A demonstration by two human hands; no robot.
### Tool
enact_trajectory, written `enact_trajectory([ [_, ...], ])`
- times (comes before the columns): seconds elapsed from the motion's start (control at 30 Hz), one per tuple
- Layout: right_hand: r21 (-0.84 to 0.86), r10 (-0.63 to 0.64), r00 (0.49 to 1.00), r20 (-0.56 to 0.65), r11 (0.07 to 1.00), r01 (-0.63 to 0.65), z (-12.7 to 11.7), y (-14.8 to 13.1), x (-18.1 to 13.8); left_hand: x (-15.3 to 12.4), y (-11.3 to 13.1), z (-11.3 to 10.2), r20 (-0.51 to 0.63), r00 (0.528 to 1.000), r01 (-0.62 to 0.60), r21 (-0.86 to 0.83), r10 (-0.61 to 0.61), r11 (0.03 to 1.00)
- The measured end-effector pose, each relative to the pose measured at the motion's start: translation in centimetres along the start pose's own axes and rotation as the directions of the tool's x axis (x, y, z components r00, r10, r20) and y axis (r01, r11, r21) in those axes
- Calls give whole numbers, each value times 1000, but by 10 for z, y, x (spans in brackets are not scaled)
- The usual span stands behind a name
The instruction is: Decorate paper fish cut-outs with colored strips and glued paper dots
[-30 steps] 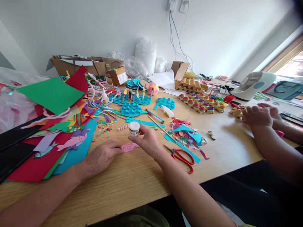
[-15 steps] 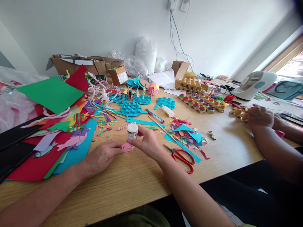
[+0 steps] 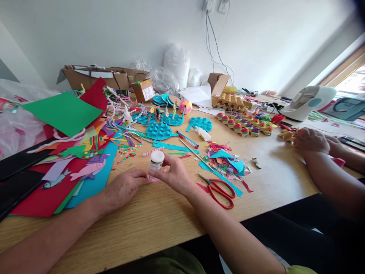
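Note:
My right hand [image 3: 176, 176] is wrapped round a small clear jar with a white lid [image 3: 157, 156], which leans slightly. Its base is over a small piece of pink paper [image 3: 155, 179] on the wooden table; whether they touch is hard to see. The fingertips of my left hand [image 3: 125, 187] pinch or press the paper's left edge, the other fingers curled. Just beyond the jar lies a twisted pink pipe cleaner [image 3: 148, 153]. To the right of my right forearm rest red-handled scissors [image 3: 221, 192], with a red paper scrap [image 3: 202, 187] beside them.
Coloured paper sheets [image 3: 28, 196] and fish cut-outs [image 3: 91, 168] lie left. Blue egg-carton pieces [image 3: 159, 131], glue bottles [image 3: 203, 134] and a scrap pile [image 3: 224, 158] spread beyond my hands. At right, another person's hands [image 3: 312, 140] work near painted egg cartons [image 3: 245, 123] and a fan [image 3: 306, 102].
My right hand has brought the jar slightly left over the pink paper, and the jar leans more. A red scrap now shows beside the scissors. My left hand has stayed almost in place.

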State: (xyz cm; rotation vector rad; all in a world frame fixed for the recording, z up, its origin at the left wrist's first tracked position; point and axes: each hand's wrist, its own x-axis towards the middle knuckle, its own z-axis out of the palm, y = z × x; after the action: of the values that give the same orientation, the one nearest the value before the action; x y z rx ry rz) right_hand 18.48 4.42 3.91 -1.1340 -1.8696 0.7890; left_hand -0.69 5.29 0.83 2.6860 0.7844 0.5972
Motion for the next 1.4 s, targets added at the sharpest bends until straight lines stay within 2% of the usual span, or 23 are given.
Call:
enact_trajectory([
  [0.17, 29, -38, 999, 18, 999, 37, 1, -2, 0, 0, 0, -1, -5, 1000, 3, 5, -3, 1000],
  [0.33, -15, 19, 1000, 10, 1000, -19, -2, -3, 0, 0, 0, -1, 2, 1000, -15, -12, 15, 1000],
  [0.5, 25, -24, 999, 22, 999, 24, 0, -4, -1, -1, -2, 0, 4, 1000, -11, 9, 11, 1000],
  [0.63, 0, -6, 999, 32, 1000, 6, -3, -4, -1, -1, -2, 1, 8, 1000, -18, 14, 18, 1000],
  [0.87, -101, -57, 996, -62, 994, 50, -16, 5, -1, -2, -1, -1, 18, 1000, -18, 37, 17, 999],
  [1.07, 22, -28, 1000, -1, 999, 28, -8, 3, -1, -1, 0, -1, 7, 1000, -18, 13, 18, 1000],
  [1.17, 24, -31, 999, 26, 999, 30, -4, 2, 1, 0, 2, -1, 1, 1000, -12, 6, 12, 1000],
  [1.4, -2, -66, 996, -52, 998, 66, -8, 8, 2, 0, 2, -1, -27, 999, -46, 12, 46, 999],
])
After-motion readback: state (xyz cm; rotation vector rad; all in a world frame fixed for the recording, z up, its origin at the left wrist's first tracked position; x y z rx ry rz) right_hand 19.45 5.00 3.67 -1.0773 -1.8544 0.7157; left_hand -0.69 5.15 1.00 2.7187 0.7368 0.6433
